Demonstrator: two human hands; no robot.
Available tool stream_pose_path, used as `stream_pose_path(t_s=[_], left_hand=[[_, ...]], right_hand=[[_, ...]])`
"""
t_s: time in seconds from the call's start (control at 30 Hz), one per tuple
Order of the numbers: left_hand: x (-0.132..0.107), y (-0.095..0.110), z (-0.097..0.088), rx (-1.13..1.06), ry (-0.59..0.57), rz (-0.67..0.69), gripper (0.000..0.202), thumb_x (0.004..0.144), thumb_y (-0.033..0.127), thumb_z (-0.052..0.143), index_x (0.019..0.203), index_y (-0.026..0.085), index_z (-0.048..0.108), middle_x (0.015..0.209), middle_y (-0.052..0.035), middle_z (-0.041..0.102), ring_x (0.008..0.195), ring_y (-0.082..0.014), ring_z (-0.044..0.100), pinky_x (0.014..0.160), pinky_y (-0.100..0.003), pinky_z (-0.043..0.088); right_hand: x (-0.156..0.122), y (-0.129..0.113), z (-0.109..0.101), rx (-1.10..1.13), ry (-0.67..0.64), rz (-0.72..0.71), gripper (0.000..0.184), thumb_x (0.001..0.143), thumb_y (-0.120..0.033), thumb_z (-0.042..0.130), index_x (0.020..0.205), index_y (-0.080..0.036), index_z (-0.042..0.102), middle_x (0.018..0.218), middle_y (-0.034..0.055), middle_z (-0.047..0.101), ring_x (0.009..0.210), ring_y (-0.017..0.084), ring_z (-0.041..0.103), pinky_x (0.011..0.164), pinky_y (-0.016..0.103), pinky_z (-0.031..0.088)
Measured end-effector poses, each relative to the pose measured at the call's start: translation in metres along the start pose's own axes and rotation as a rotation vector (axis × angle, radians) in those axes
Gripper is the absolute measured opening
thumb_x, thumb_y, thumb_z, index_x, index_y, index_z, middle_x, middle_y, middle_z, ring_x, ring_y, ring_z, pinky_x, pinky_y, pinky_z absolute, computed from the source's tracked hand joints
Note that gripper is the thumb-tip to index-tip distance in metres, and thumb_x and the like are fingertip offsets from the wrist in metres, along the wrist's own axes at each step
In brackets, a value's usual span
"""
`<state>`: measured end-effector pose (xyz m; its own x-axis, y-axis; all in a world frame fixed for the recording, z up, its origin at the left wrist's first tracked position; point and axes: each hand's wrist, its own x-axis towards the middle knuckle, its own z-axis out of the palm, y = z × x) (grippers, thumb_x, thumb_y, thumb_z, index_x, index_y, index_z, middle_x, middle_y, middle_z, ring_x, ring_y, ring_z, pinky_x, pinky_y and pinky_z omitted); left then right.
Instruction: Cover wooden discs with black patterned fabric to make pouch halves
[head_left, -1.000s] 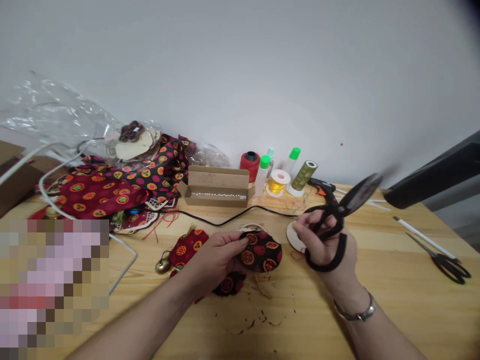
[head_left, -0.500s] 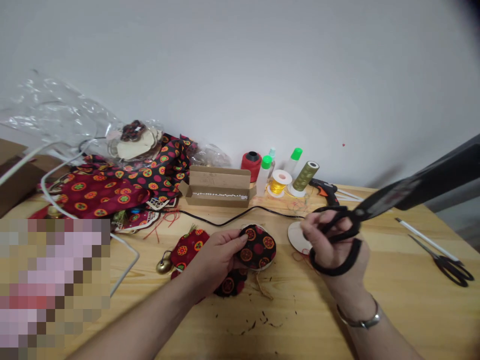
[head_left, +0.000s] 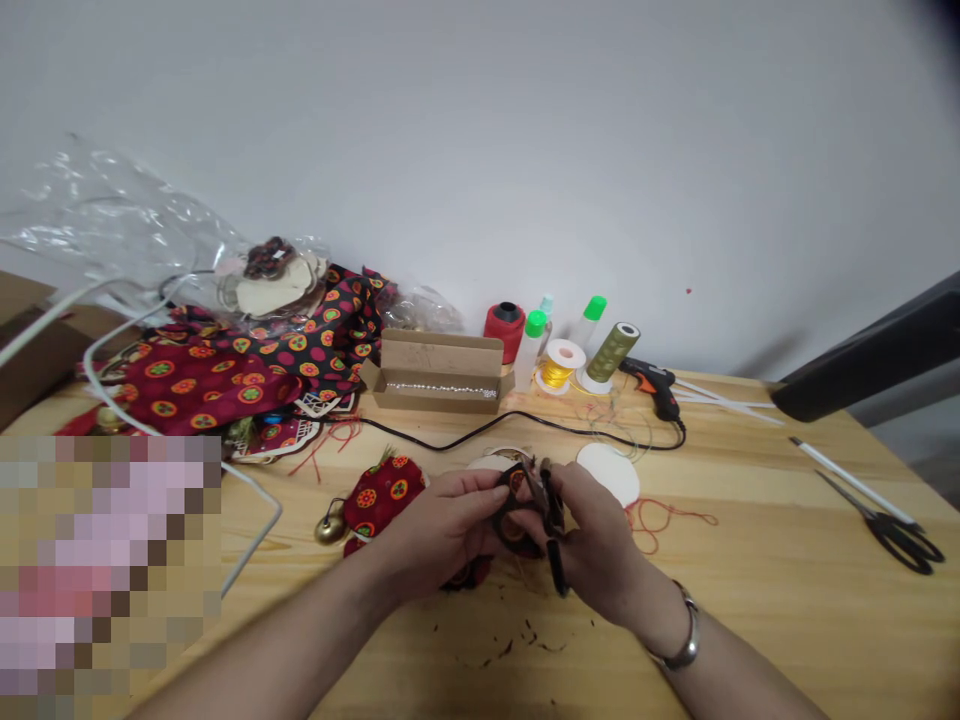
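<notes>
My left hand (head_left: 442,525) is closed on a small round pad of black cloth with red and orange dots (head_left: 512,500), low over the wooden table (head_left: 750,590). My right hand (head_left: 592,535) grips the large black scissors (head_left: 551,525), whose blades point at the pad; both hands meet at the table's middle. A red patterned cloth piece (head_left: 379,492) and a small brass bell (head_left: 330,527) lie just left of my left hand. A white disc (head_left: 609,470) sits behind my right hand.
At the back stand a cardboard box (head_left: 437,372), thread spools (head_left: 502,330), green-capped glue bottles (head_left: 529,348) and a glue gun (head_left: 654,385) with its black cord. Patterned fabric (head_left: 217,375) and plastic bags pile at the left. Smaller scissors (head_left: 892,525) lie at the right.
My right hand swung the large scissors down from the upper right and brought them to the round cloth pad held in my left hand. The white disc is now uncovered.
</notes>
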<state>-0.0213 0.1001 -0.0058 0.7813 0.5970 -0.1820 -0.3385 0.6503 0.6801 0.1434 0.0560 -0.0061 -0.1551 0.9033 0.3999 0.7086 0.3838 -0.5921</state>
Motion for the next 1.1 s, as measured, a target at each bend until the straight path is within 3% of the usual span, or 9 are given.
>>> stream_pose_path(t_s=[0.17, 0.33, 0.63, 0.7, 0.9, 1.1], left_hand=[[-0.001, -0.001, -0.004, 0.029, -0.021, -0.007, 0.020, 0.087, 0.017, 0.055, 0.096, 0.010, 0.071, 0.086, -0.0111, 0.072, 0.079, -0.0156, 0.067, 0.079, -0.028, 0.051], [-0.001, -0.002, -0.005, 0.032, 0.057, 0.007, 0.024, 0.086, 0.016, 0.055, 0.105, 0.012, 0.069, 0.094, -0.0116, 0.072, 0.082, -0.0166, 0.067, 0.081, -0.031, 0.052], [0.002, 0.003, -0.005, -0.021, 0.199, 0.053, 0.026, 0.078, 0.008, 0.057, 0.100, 0.011, 0.072, 0.087, -0.0126, 0.074, 0.075, -0.0180, 0.068, 0.072, -0.031, 0.055], [0.002, 0.002, -0.005, -0.026, 0.208, 0.042, 0.028, 0.077, 0.007, 0.057, 0.101, 0.012, 0.072, 0.088, -0.0125, 0.074, 0.075, -0.0182, 0.068, 0.073, -0.032, 0.055], [0.000, 0.001, -0.007, 0.005, 0.165, 0.028, 0.028, 0.076, 0.010, 0.059, 0.101, 0.013, 0.072, 0.089, -0.0114, 0.073, 0.077, -0.0189, 0.068, 0.072, -0.033, 0.055], [-0.001, 0.000, -0.005, 0.090, 0.103, -0.031, 0.027, 0.072, 0.009, 0.061, 0.097, 0.012, 0.072, 0.089, -0.0099, 0.073, 0.077, -0.0175, 0.067, 0.076, -0.031, 0.053]], right_hand=[[-0.001, 0.003, 0.000, 0.025, 0.061, 0.009, 0.007, 0.081, -0.019, 0.060, 0.076, -0.020, 0.055, 0.067, 0.0020, 0.058, 0.061, 0.017, 0.052, 0.054, 0.027, 0.041], [0.000, 0.004, -0.003, 0.197, 0.101, 0.084, 0.008, 0.082, -0.020, 0.062, 0.082, -0.022, 0.054, 0.073, -0.0012, 0.060, 0.062, 0.013, 0.056, 0.057, 0.024, 0.046], [0.013, 0.017, -0.020, 0.378, 0.533, 0.203, 0.019, 0.077, -0.020, 0.066, 0.082, -0.023, 0.048, 0.074, -0.0019, 0.062, 0.063, 0.012, 0.060, 0.058, 0.023, 0.049], [0.013, 0.019, -0.020, 0.373, 0.513, 0.204, 0.018, 0.077, -0.020, 0.067, 0.083, -0.023, 0.049, 0.074, -0.0019, 0.062, 0.064, 0.012, 0.060, 0.059, 0.023, 0.049], [0.003, 0.016, -0.009, 0.301, 0.195, 0.178, 0.016, 0.078, -0.025, 0.069, 0.088, -0.024, 0.057, 0.072, -0.0029, 0.060, 0.061, 0.012, 0.053, 0.058, 0.024, 0.045], [0.003, 0.012, -0.005, 0.247, 0.115, 0.103, 0.020, 0.076, -0.019, 0.071, 0.088, -0.024, 0.056, 0.079, -0.0021, 0.060, 0.069, 0.013, 0.055, 0.064, 0.025, 0.045]])
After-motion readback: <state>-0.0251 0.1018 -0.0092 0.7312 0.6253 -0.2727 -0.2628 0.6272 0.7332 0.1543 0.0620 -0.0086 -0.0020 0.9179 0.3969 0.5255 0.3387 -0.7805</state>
